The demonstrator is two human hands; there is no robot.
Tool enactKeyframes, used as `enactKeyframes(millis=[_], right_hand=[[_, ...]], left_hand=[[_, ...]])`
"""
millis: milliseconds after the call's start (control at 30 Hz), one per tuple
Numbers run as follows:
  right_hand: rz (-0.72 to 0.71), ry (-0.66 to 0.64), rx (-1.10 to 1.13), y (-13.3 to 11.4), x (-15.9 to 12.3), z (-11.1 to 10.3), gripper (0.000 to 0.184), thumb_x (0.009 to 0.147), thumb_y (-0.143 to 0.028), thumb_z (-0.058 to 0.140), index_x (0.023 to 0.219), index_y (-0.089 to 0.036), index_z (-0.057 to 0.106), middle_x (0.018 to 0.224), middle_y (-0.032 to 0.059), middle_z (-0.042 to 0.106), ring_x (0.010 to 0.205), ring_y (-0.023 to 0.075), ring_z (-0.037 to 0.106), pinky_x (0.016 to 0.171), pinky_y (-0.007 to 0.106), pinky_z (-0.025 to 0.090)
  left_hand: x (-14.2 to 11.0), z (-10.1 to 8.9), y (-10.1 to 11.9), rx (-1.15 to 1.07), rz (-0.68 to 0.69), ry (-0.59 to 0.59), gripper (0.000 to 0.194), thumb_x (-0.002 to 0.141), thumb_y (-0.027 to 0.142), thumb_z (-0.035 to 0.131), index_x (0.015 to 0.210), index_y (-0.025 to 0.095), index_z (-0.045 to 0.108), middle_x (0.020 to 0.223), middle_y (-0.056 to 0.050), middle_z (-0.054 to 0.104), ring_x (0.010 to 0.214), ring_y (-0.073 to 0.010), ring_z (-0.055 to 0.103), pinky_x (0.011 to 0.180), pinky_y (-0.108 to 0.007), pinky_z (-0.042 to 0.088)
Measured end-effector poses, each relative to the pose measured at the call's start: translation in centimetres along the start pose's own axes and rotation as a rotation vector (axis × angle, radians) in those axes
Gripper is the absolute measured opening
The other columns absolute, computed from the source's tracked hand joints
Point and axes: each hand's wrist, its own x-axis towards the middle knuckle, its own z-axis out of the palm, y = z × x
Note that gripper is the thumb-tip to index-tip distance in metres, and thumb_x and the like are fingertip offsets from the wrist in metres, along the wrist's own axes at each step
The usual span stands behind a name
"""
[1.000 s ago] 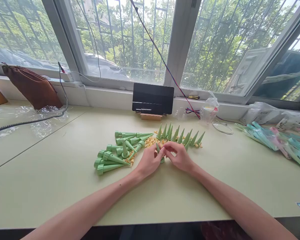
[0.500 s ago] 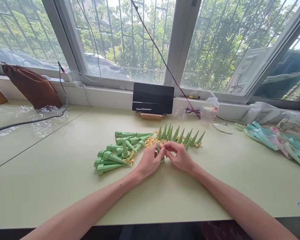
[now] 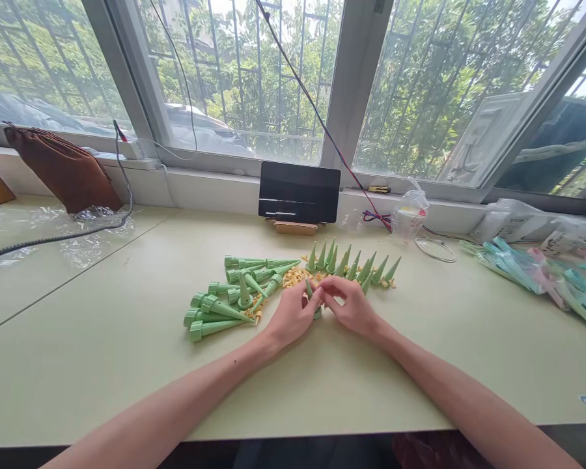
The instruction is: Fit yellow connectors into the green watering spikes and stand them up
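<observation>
My left hand point(image 3: 297, 310) is closed around a green plastic watering spike point(image 3: 317, 314) that stands upright on the table. Against the spike's side, the fingers of my right hand point(image 3: 350, 301) are pinched together and meet my left fingertips. Whatever lies between the right fingertips is hidden. Just behind my left hand is a heap of small yellow valve pieces point(image 3: 295, 277). To the left lies a pile of green watering spikes point(image 3: 219, 306), mostly on their sides. Several more spikes point(image 3: 342, 262) stand point up in rows behind my right hand, some with yellow pieces at their bases.
A black tablet point(image 3: 300, 191) on a cardboard stand is at the back by the window. Right of it are a bagged plastic cup point(image 3: 410, 215) and a coiled white cable point(image 3: 435, 250). Packed pastel items point(image 3: 542, 270) lie far right; a brown pouch point(image 3: 63, 169) stands back left.
Both hands stay in nearly the same place on the spike. My right fingers have shifted very slightly.
</observation>
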Motion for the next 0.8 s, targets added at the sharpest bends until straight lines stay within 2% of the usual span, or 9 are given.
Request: enactKeyframes(millis=[367, 600, 800], right_hand=[[0.014, 0.008, 0.026, -0.02, 0.04, -0.05, 0.013, 0.095, -0.031, 0.058, 0.094, -0.019, 0.063, 0.083, 0.0044, 0.065, 0.074, 0.0175, 0.065, 0.071, 0.031, 0.056], [0.036, 0.05, 0.033, -0.05, 0.07, 0.01, 0.015, 0.093, -0.034, 0.06, 0.093, -0.02, 0.065, 0.083, 0.0045, 0.067, 0.076, 0.0178, 0.065, 0.072, 0.032, 0.056], [0.093, 0.068, 0.119, 0.04, 0.02, 0.17, 0.016, 0.091, -0.035, 0.063, 0.092, -0.02, 0.067, 0.084, 0.004, 0.067, 0.073, 0.0165, 0.064, 0.069, 0.031, 0.057]], left_hand=[[-0.01, -0.06, 0.07, -0.028, -0.01, 0.004, 0.033, 0.094, 0.049, 0.046, 0.083, 0.019, 0.055, 0.055, 0.004, 0.051, 0.045, -0.0114, 0.046, 0.047, -0.023, 0.035], [-0.06, 0.0, 0.15, -0.074, -0.022, 0.036, 0.034, 0.094, 0.049, 0.047, 0.081, 0.019, 0.055, 0.068, 0.001, 0.061, 0.048, -0.0105, 0.049, 0.048, -0.023, 0.038], [-0.06, -0.1, 0.69, -0.071, -0.043, 0.059, 0.032, 0.093, 0.047, 0.047, 0.077, 0.02, 0.052, 0.054, 0.004, 0.053, 0.045, -0.0117, 0.047, 0.048, -0.024, 0.037]])
